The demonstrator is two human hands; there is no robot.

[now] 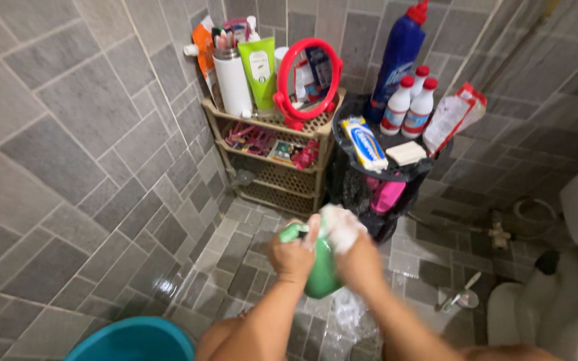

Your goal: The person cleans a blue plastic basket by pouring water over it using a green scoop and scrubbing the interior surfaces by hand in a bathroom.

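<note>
A green cloth (321, 271), wet and bunched, hangs between both hands over the tiled floor. My left hand (294, 253) grips its left side, a green fold sticking up above the fingers. White soap foam covers the fingers of my right hand (350, 249), which clutches the cloth's right side. Both hands are pressed close together. Foam runs down onto the wet floor tiles below.
A teal basin (135, 339) sits at the bottom left. A beige rack (272, 150) with a red mirror (308, 79) and bottles stands in the corner. Beside it a black stand (382, 170) holds cleaner bottles (409, 103) and soap. A white toilet (570, 294) is at right.
</note>
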